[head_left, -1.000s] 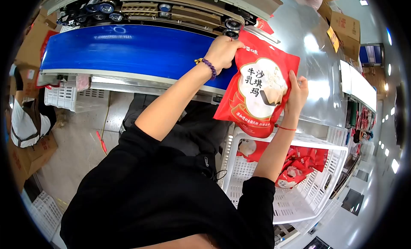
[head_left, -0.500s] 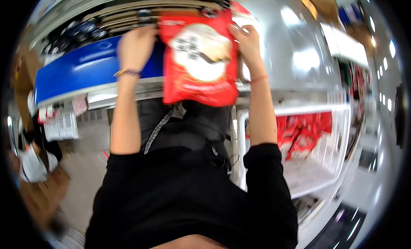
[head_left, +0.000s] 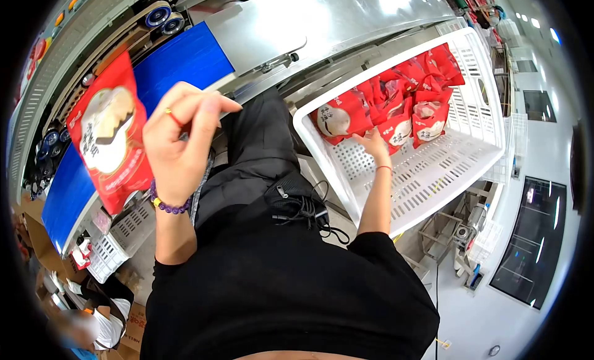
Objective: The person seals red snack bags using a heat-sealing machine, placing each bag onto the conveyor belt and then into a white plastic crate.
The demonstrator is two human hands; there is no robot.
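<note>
A red printed bag (head_left: 111,134) with a pale label panel is at the left, over the blue strip (head_left: 179,60) and the rollers. Beside its right edge is my left hand (head_left: 179,134), thumb and index finger stretched out to the right, other fingers loosely bent, nothing between them. My right hand (head_left: 375,148) reaches down into a white plastic crate (head_left: 427,205). Its fingers are apart, fingertips right at a red bag (head_left: 396,130) in the near row. Another red bag (head_left: 340,117) lies just left of those fingertips, with several more packed behind.
A shiny metal table (head_left: 334,19) runs along the far side, above the crate. Dark wheels (head_left: 164,16) show beside the blue strip. Lower left, a person (head_left: 111,320) is near cardboard boxes (head_left: 133,326) and a white slatted crate (head_left: 106,258).
Both hands were at the red bag in front of me. Now the bag is at the left, my left hand is apart from it, and my right hand has moved down into the crate. The view has turned.
</note>
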